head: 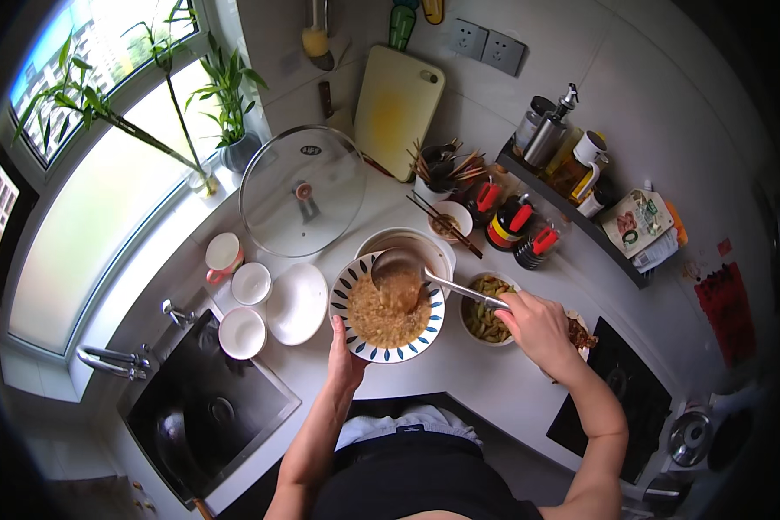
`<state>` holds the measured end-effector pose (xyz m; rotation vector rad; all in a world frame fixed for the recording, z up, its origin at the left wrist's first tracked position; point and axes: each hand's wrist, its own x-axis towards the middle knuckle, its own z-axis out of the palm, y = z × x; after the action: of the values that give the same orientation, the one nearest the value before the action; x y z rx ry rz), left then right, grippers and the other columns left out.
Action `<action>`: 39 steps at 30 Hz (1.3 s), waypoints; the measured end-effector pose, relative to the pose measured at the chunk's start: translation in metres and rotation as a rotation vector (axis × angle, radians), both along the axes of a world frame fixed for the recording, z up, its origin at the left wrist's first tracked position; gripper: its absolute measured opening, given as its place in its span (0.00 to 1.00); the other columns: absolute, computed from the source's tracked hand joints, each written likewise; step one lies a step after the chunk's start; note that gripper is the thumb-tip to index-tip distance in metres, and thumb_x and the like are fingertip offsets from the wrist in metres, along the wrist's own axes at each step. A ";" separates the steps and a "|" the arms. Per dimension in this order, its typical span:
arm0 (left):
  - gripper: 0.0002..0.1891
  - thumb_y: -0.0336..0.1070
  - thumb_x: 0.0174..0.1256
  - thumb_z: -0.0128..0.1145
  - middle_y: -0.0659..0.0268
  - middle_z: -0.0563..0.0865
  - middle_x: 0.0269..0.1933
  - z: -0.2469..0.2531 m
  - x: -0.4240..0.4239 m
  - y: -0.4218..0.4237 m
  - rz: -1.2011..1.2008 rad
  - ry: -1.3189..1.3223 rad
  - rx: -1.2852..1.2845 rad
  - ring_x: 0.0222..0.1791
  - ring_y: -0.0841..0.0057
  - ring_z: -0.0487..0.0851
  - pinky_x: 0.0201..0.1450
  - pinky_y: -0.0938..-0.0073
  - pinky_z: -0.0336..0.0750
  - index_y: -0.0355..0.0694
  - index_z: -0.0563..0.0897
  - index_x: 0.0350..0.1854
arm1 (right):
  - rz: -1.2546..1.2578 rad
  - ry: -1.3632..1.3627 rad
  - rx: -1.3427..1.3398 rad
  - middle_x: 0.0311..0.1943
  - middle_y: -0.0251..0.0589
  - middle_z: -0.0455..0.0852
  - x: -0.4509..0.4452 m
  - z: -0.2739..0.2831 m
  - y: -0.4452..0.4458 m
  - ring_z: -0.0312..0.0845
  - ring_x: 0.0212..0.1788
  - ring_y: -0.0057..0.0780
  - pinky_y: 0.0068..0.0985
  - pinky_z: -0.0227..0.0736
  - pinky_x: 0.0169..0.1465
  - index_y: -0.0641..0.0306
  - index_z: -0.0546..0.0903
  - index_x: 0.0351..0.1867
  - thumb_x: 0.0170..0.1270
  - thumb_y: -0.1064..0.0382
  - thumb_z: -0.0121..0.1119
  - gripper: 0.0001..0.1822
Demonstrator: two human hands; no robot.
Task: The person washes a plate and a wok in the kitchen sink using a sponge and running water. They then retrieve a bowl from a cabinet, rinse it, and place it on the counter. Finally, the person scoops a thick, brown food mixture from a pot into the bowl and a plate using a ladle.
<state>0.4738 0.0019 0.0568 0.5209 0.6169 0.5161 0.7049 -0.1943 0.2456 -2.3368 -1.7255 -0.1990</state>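
My left hand [346,357] grips the near left rim of a white plate [438,323] with dark blue leaf marks round its edge. Brownish soupy food [380,322] fills the plate's middle. In my right hand [538,331] is the handle of a metal ladle [458,288], its bowl tipped over the plate with food running out. Just behind and partly hidden by the plate stands a white pot [442,250]. Below my right forearm is a dish of dark reddish food [580,331], mostly covered. A bowl of green vegetable pieces [484,318] sits left of that hand.
Two white bowls [242,333], a pink-handled cup [224,253] and an oval white dish [297,304] stand left, beside the sink [221,416]. A glass lid [279,195] leans behind. Chopsticks [448,227] lie across a small bowl [463,211]. Red-capped bottles [510,224] and a cooktop [591,416] are right.
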 end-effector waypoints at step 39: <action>0.15 0.48 0.73 0.58 0.68 0.85 0.34 -0.123 -0.085 -0.026 0.157 0.610 -0.086 0.25 0.78 0.82 0.23 0.75 0.79 0.39 0.81 0.45 | -0.125 -0.478 -0.121 0.32 0.38 0.78 0.040 -0.143 0.065 0.79 0.39 0.35 0.31 0.77 0.42 0.55 0.80 0.59 0.60 0.68 0.56 0.23</action>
<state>0.3886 -0.0238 -0.0665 0.5515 1.2647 0.4742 0.7445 -0.1292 0.1029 -2.6456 -1.8278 -0.7495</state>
